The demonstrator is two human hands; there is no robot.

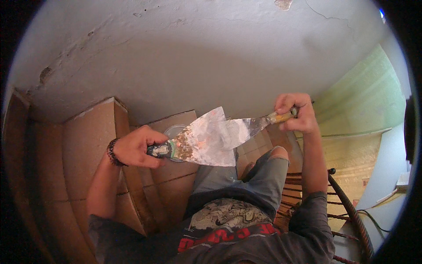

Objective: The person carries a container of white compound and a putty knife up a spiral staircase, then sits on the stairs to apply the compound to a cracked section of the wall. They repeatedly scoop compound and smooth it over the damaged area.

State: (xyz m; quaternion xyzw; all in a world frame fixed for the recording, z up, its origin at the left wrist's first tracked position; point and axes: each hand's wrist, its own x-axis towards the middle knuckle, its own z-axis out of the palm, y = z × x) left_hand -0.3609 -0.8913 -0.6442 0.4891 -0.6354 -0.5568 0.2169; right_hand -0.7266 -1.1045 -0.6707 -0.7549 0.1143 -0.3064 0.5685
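The left hand (pixel 140 147) is closed round the dark handle of a broad, white-smeared metal putty knife (pixel 206 143); to the knife's right, the right hand (pixel 299 113) curls firmly round a narrower yellow-handled metal scraper (pixel 257 126), blades overlapping. Wiping paste between blades seems in hand, calling for flat, steady contact. Beyond the knife, partly covered, sits a round grey container (pixel 176 130) (contents hidden).

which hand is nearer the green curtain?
Right. The right hand, holding the narrow scraper, appears just left of the green curtain; the left hand, on the wide scraper, is farther left.
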